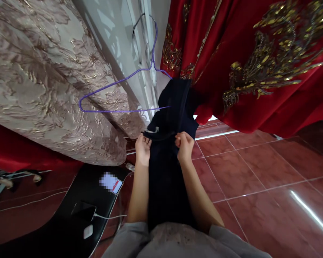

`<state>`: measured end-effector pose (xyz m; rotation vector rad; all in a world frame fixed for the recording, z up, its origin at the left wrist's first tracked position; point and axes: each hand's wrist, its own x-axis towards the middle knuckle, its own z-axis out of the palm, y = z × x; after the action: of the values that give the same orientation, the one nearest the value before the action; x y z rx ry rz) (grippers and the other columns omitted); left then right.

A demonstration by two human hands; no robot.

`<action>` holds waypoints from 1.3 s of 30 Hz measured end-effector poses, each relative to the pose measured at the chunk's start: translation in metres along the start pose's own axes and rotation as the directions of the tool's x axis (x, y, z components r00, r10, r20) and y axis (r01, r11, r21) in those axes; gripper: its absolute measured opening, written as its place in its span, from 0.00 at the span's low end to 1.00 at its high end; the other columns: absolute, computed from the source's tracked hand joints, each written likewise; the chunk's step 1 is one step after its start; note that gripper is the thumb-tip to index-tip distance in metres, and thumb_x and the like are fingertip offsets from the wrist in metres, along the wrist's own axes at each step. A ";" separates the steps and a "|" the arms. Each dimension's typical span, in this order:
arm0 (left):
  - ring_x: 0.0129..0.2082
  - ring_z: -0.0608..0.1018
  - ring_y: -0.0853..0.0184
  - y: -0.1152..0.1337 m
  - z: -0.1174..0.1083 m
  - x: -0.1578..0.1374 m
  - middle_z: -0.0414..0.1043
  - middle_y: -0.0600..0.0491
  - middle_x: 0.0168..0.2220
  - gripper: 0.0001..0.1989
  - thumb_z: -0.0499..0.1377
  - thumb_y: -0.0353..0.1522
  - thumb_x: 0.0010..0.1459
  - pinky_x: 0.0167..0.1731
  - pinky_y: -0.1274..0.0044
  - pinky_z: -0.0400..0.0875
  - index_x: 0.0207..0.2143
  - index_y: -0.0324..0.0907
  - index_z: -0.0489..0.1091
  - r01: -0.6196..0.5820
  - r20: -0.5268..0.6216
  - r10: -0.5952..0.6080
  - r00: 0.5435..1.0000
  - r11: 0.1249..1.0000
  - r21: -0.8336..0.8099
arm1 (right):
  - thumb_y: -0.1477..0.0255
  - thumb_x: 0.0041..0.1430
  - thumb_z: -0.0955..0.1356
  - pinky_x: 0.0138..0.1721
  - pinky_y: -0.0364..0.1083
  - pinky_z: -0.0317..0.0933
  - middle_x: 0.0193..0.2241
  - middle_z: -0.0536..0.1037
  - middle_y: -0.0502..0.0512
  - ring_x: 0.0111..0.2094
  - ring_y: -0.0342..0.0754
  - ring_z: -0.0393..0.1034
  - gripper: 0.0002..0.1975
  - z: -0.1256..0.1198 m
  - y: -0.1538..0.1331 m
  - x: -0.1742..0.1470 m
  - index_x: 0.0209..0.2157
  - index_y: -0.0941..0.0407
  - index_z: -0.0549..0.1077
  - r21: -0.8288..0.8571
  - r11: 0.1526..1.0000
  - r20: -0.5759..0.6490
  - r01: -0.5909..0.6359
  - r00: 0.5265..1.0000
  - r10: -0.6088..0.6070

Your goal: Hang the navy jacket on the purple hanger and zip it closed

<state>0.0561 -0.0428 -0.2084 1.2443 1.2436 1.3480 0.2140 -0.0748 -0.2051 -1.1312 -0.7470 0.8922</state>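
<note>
A dark navy garment [174,104] hangs in front of me, with its right part over one arm of a purple wire hanger [152,64]. The hanger's left arm sticks out bare. My left hand [143,147] is closed on the garment's left edge, beside a small whitish strip on the cloth. On the opposite side, my right hand [184,145] pinches the cloth with fingers curled. Below my hands the dark cloth merges with dark clothing, so its lower end cannot be made out.
Pale embossed fabric [56,71] hangs at the left, and red fabric with gold sequins [258,79] at the right. At lower left a black bench-like surface [61,222] bears a lit phone [117,186], a dark phone [86,212] on a cable, and a white case [88,232]. Red tiles [253,168] cover the floor.
</note>
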 end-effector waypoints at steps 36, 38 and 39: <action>0.48 0.82 0.49 0.115 -0.149 0.020 0.78 0.36 0.50 0.15 0.51 0.34 0.68 0.54 0.62 0.72 0.38 0.38 0.77 -0.477 0.474 -0.232 0.849 0.047 0.878 | 0.70 0.56 0.67 0.47 0.47 0.64 0.32 0.75 0.51 0.36 0.46 0.69 0.03 0.074 -0.030 0.141 0.32 0.55 0.71 -0.096 0.899 0.704 0.428 0.668 -0.242; 0.51 0.81 0.46 0.132 -0.160 0.014 0.77 0.35 0.55 0.19 0.49 0.36 0.70 0.56 0.59 0.72 0.41 0.36 0.77 -0.387 0.376 -0.220 0.900 -0.006 0.922 | 0.70 0.54 0.68 0.43 0.46 0.62 0.28 0.72 0.49 0.33 0.44 0.65 0.03 0.070 -0.030 0.132 0.29 0.55 0.70 -0.070 0.902 0.729 0.426 0.639 -0.245; 0.51 0.81 0.45 0.142 -0.165 0.012 0.77 0.35 0.55 0.20 0.48 0.37 0.71 0.56 0.57 0.72 0.42 0.36 0.77 -0.331 0.316 -0.192 0.929 -0.049 0.942 | 0.70 0.54 0.68 0.41 0.45 0.61 0.27 0.71 0.48 0.33 0.44 0.64 0.03 0.067 -0.032 0.127 0.28 0.55 0.70 -0.068 0.907 0.743 0.415 0.628 -0.231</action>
<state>-0.1065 -0.0606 -0.0644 2.4599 1.9528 -0.2142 0.2214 0.0614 -0.1491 -0.7663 -1.7091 0.9471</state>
